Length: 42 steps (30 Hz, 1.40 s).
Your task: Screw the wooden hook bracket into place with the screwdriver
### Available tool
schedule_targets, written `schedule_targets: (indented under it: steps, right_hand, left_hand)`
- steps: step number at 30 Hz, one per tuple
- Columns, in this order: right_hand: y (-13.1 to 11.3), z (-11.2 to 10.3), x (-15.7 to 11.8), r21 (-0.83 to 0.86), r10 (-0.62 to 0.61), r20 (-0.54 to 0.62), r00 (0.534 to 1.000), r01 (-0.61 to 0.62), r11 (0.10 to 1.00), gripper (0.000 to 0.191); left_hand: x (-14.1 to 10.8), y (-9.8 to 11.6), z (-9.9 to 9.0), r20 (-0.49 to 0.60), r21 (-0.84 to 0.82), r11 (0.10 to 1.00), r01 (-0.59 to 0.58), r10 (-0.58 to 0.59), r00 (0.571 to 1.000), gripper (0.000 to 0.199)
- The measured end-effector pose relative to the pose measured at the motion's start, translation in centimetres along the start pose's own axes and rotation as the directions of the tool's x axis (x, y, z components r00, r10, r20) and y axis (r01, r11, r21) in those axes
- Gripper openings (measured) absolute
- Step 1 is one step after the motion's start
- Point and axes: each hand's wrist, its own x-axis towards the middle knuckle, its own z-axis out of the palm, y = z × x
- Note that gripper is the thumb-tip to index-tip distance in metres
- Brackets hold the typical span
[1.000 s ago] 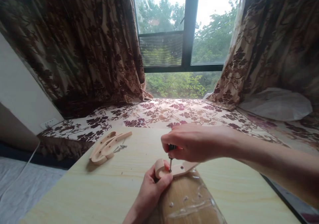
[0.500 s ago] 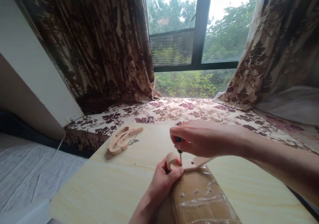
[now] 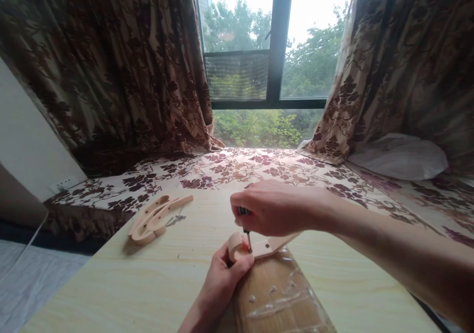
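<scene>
My right hand (image 3: 264, 207) is closed around the dark handle of a screwdriver (image 3: 249, 239). The shaft points down, its tip at a curved wooden piece (image 3: 261, 248) with a rolled end and a dark hole. My left hand (image 3: 225, 274) pinches that piece near the rolled end, thumb beside the screwdriver tip. Under the piece's right part lies a brown wooden board (image 3: 281, 293) partly wrapped in clear plastic, with a few small metal bits on top. Whether a screw sits under the tip is hidden.
Further left on the pale table (image 3: 122, 283) lie more curved wooden pieces (image 3: 151, 224) with holes, and several loose screws (image 3: 176, 220) beside them. Behind the table is a ledge with a floral cover (image 3: 255, 167), below a window and patterned curtains (image 3: 148, 76).
The whole view has shifted, so everything appears further left. Both hands keep their holds; the screwdriver remains upright at the same spot on the wooden piece.
</scene>
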Motion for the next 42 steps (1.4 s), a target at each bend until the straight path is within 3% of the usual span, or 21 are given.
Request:
schedule_targets:
  steps: [4, 10, 18, 25, 32, 38, 42]
  right_hand:
    - [0.3, 0.4, 0.0, -0.011, 0.063, -0.034, 0.997, -0.064, 0.998, 0.021]
    - [0.8, -0.1, -0.5, 0.018, -0.016, -0.016, 1.0, 0.017, 1.0, 0.016]
    - [1.3, 0.6, -0.8, 0.01, 0.046, -0.052, 0.998, -0.046, 0.999, 0.022]
    - [1.6, 0.4, -1.1, 0.083, -0.049, -0.024, 0.999, 0.051, 0.995, 0.014]
    - [1.3, 0.6, -0.8, 0.016, 0.062, -0.005, 0.998, -0.061, 0.998, 0.021]
    - [1.2, 0.1, -1.2, 0.108, 0.04, -0.026, 0.999, -0.037, 0.993, 0.012]
    - [1.0, 1.0, -1.4, 0.191, 0.059, -0.086, 0.995, -0.042, 0.981, 0.013]
  left_hand:
    - [-0.1, 0.3, 0.2, 0.001, 0.011, 1.0, -0.007, 0.007, 1.0, 0.036]
    - [0.0, 0.2, 0.1, 0.01, 0.021, 1.0, -0.015, 0.015, 1.0, 0.035]
    - [0.1, 0.0, -0.1, -0.019, 0.04, 0.999, 0.007, -0.006, 1.0, 0.039]
    - [0.2, -0.1, 0.0, -0.025, 0.046, 0.999, -0.017, 0.018, 1.0, 0.037]
    - [0.1, -0.1, -0.2, -0.006, 0.029, 0.999, -0.016, 0.016, 1.0, 0.037]
    - [-0.1, 0.0, -0.1, 0.015, 0.012, 1.0, -0.003, 0.003, 1.0, 0.036]
    - [-0.2, 0.1, -0.2, 0.013, 0.023, 1.0, -0.021, 0.021, 1.0, 0.033]
